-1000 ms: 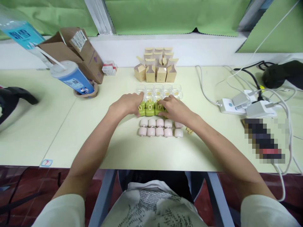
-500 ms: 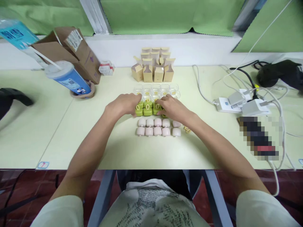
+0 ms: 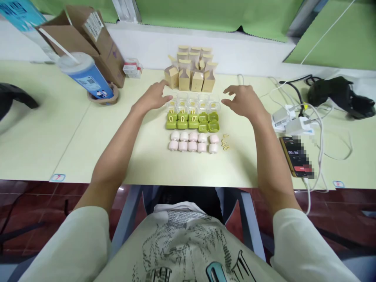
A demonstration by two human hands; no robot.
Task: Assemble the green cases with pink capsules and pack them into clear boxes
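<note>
My left hand and right hand are flanking the clear pieces, fingers spread, green boxes lying nearer me.

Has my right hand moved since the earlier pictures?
Yes. The right hand was over the green boxes; now it is off them, farther right and closer to the white wall.

The counter is smooth with a soft sheen. Between its edges, green cases look glossy plastic, clear pieces shiny plastic; nearer the front edge, smooth pink pieces; toward the back edge, matt card boxes.
</note>
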